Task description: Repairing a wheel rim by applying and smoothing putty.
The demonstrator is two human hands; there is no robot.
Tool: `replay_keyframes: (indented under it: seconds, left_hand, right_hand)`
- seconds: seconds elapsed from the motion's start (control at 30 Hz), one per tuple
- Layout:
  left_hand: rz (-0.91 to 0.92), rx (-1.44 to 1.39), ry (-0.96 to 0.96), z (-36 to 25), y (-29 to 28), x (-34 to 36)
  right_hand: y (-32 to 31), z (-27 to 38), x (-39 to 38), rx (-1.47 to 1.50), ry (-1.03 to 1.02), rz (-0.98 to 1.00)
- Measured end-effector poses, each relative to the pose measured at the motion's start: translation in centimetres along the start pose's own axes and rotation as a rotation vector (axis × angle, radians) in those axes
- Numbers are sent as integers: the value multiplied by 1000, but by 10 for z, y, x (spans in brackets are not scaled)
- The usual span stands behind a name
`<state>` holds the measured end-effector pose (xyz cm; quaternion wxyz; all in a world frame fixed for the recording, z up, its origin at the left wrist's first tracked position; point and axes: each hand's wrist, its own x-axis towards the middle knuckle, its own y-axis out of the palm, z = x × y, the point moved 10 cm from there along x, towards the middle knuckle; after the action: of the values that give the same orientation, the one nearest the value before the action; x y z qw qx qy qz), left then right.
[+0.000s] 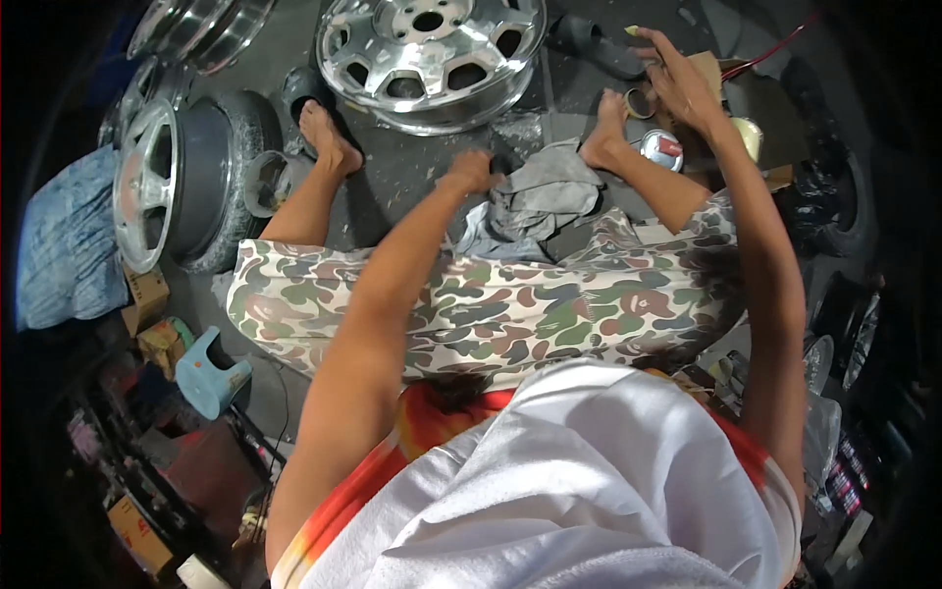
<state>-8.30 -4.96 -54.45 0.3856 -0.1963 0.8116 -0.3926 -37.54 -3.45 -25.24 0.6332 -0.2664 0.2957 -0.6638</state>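
Observation:
My left hand (471, 172) is low over the floor between my feet, its fingers curled in beside a crumpled grey cloth (549, 191). Something dark shows at its fingertips, too blurred to name. My right hand (679, 90) is raised beyond my right foot, fingers apart and stretched to the left. A small yellow-green bit (631, 30) shows at the tip of one finger; whether it sticks there or lies behind is unclear. In front of me a silver alloy wheel rim (432, 59) lies face up, its spokes patched with pale marks.
A round tin (662, 149) with a red piece on it stands by my right foot, near a yellow round lid or tin (749, 139) and cardboard (770, 108). At the left stand a rim (147, 187), a tyre (250, 147) and a blue stool (209, 373). Black plastic (819, 196) lies right.

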Motion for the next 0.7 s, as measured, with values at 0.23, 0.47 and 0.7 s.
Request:
replay_keyframes:
  seconds: [0.23,0.47,0.7]
  left_hand:
    - [190,-942,-83,-65,23,-2]
    - [245,-1844,301,-172,-162,-94]
    - [-267,-1393,455,-210,-190,-132]
  right_hand:
    - [10,71,-118,663,113,-90]
    - [32,84,-155,984,215,-267]
    - [63,103,-165,1260,135,-317]
